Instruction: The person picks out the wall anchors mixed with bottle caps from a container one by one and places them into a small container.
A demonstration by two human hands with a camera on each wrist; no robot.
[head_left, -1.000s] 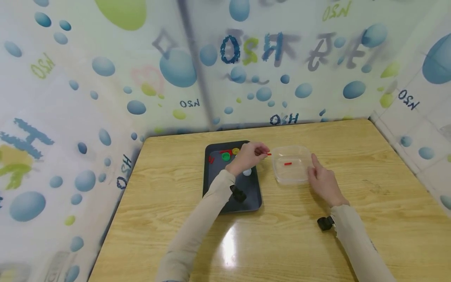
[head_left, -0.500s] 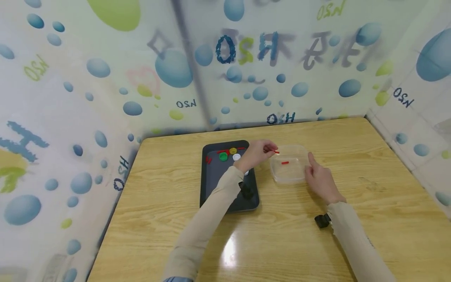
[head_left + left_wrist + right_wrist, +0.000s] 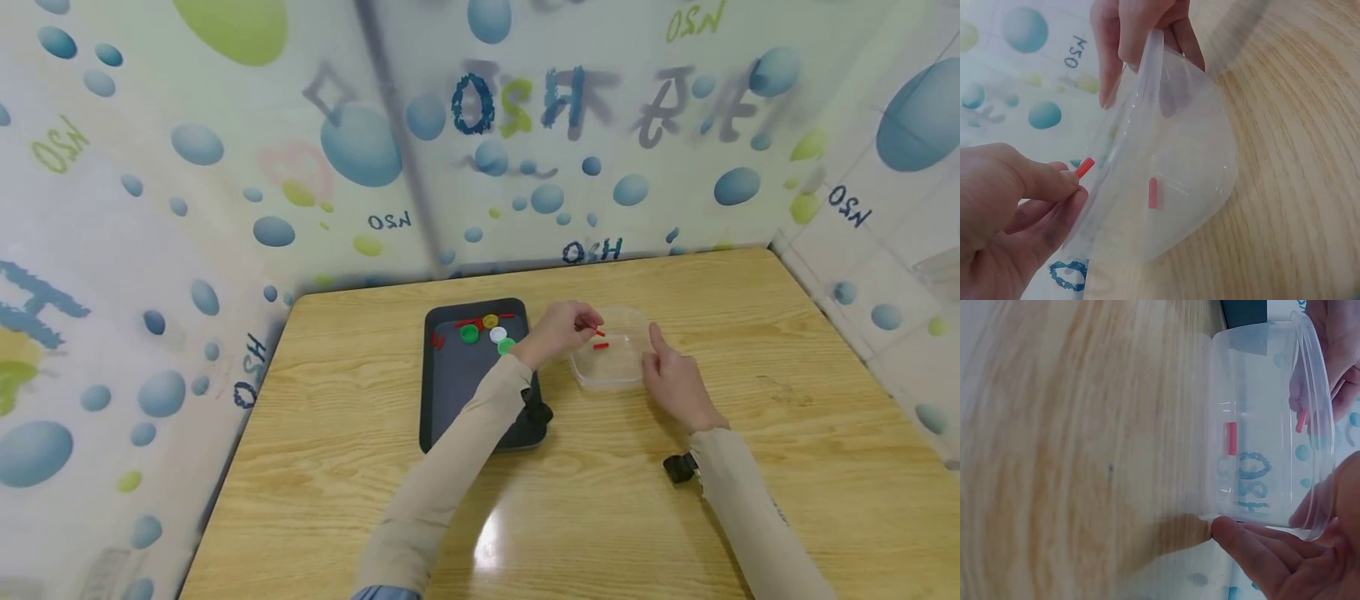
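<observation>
My left hand (image 3: 557,333) pinches a short red stick (image 3: 1085,167) between thumb and fingertips, over the near-left part of a clear plastic container (image 3: 609,384). In the left wrist view the stick's free end points toward the container's opening. A second red stick (image 3: 1153,193) lies on the container's bottom. My right hand (image 3: 681,390) holds the container by its right side, with fingers against the wall and rim. Through the clear wall in the right wrist view, the left hand (image 3: 1329,369) and both sticks show.
Left of the container lies a dark tray (image 3: 467,408) on the wooden table (image 3: 315,467). Green caps (image 3: 469,334), a white cap (image 3: 498,335), a yellow cap (image 3: 491,321) and several red sticks (image 3: 438,341) are on it. A patterned wall (image 3: 480,233) stands behind.
My left hand has moved right with the pinched red stick, from the tray's side to over the container. My right hand stays on the container. The head view has shifted slightly.
</observation>
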